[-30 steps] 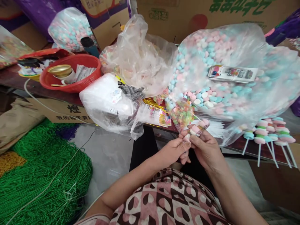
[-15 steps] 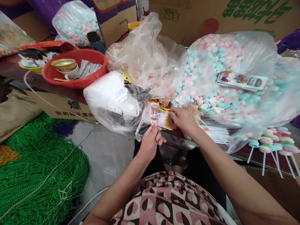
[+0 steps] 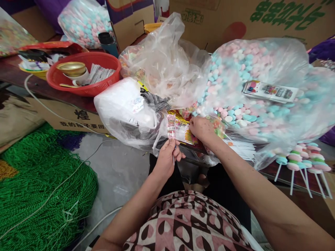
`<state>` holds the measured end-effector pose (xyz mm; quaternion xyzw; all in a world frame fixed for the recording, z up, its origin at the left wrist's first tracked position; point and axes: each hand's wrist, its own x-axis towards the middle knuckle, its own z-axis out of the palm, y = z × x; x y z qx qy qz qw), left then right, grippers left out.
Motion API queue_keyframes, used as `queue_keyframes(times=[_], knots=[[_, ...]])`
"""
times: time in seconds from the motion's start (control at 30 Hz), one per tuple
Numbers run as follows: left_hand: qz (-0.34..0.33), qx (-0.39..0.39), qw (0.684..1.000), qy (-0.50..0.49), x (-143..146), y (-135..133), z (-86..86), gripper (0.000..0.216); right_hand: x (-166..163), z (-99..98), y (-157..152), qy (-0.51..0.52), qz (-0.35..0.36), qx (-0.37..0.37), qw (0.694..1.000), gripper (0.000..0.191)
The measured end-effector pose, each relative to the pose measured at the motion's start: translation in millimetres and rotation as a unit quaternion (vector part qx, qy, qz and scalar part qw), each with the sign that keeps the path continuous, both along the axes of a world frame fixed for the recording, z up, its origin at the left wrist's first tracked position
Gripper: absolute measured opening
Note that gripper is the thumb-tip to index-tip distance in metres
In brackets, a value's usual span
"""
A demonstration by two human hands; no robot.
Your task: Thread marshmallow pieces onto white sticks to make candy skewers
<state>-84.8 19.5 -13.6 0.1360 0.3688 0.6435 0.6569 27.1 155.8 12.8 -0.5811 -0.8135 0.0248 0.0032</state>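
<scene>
My left hand (image 3: pixel 169 155) is closed around the bottom of a small printed clear packet (image 3: pixel 171 124), held upright. A thin stick pokes out below the fingers, as on a wrapped lollipop; the sweet inside is not plain to see. My right hand (image 3: pixel 202 129) has its fingers bent and pressed together at the end of a pile of gold twist ties (image 3: pixel 180 114). Whether a tie is between those fingertips is hidden. Beneath the ties lie printed wrappers (image 3: pixel 188 135) on the table. White sticks (image 3: pixel 242 149) lie right of my right wrist.
A big clear bag of pink, blue and white marshmallows (image 3: pixel 237 115) fills the right side, with a stack of wrappers (image 3: pixel 270 91) on it. Marshmallow lollipops (image 3: pixel 294 160) stick over the table edge. A red basket (image 3: pixel 83 91) and a white plastic bag (image 3: pixel 123 101) stand left.
My right hand has shifted slightly down at the gold twist ties, its fingers curling further in. My left hand keeps the packet upright in nearly the same place.
</scene>
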Motion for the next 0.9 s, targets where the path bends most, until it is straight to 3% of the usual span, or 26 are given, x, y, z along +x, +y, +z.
queue_keyframes(times=[0.37,0.47,0.53,0.63,0.73,0.8,0.9], knots=[[-0.02,0.006,1.0,0.007,8,4,1.5,0.032,25,-13.4,5,0.261,-0.007,-0.018,0.965,0.014],[-0.021,0.006,1.0,0.013,8,5,3.4,0.033,27,-15.3,6,0.304,-0.018,-0.069,0.95,0.017],[-0.021,0.007,1.0,0.017,7,6,4.5,0.033,30,-13.9,5,0.376,-0.059,-0.124,0.916,0.02],[-0.02,0.01,0.999,0.025,6,8,5.9,0.033,37,-4.9,-11,0.539,-0.119,-0.156,0.819,0.018],[-0.034,0.008,0.998,0.05,9,10,7.2,0.037,41,7.5,-44,0.65,-0.089,-0.164,0.736,0.025],[-0.06,0.007,0.996,0.072,14,12,7.9,0.039,41,11.5,-68,0.647,-0.057,-0.185,0.738,0.025],[-0.093,-0.004,0.991,0.092,24,14,7.9,0.038,39,7.9,-92,0.57,-0.009,-0.12,0.813,0.018]])
